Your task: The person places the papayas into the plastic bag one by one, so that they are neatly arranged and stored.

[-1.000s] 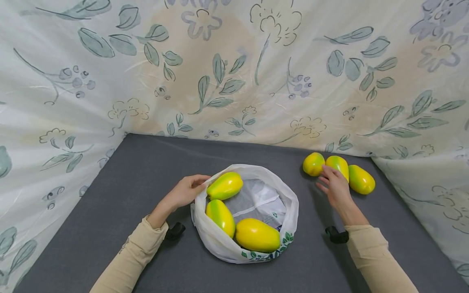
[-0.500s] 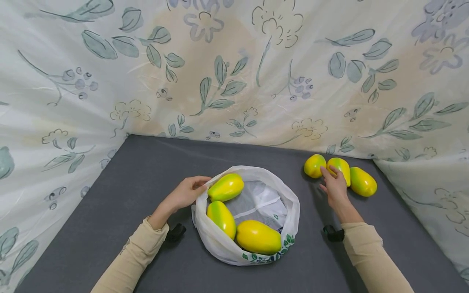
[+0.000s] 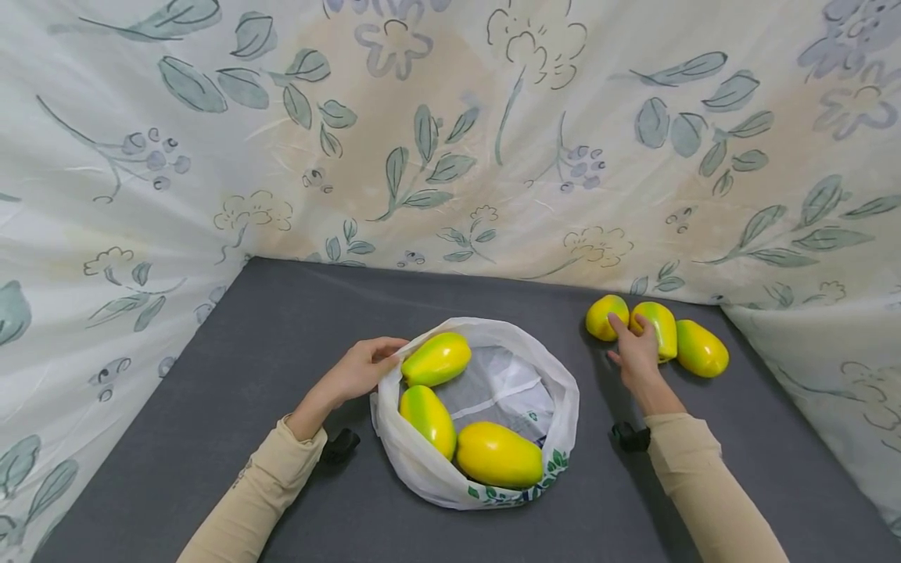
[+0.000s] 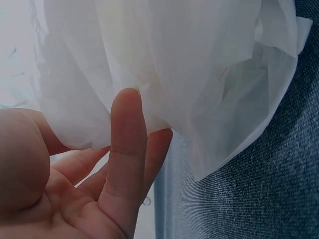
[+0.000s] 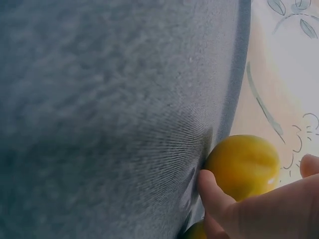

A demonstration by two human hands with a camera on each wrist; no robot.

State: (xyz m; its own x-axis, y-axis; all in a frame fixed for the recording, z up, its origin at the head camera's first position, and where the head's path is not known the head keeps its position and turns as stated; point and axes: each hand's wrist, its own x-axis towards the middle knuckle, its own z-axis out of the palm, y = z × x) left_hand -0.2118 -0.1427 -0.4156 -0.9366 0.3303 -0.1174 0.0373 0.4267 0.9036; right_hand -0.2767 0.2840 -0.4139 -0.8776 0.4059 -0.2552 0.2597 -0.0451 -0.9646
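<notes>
The grip of the right hand (image 3: pixel 637 353) curls over the middle yellow-green papaya-shaped fruit (image 3: pixel 662 328) of three in a row at the far right of the grey fabric-covered counter (image 3: pixel 232 367), thumb toward the left round yellow fruit (image 3: pixel 604 316). The middle fruit lies directly under the fingers, its long axis running away from the person; the right hand is much the nearer. The left hand (image 3: pixel 360 367) pinches the rim of the white plastic bag (image 3: pixel 563 407), which holds three more fruits. The right wrist view shows the thumb (image 5: pixel 215 191) touching a fruit; the left wrist view shows only fingers (image 4: pixel 127 144) against bag film
</notes>
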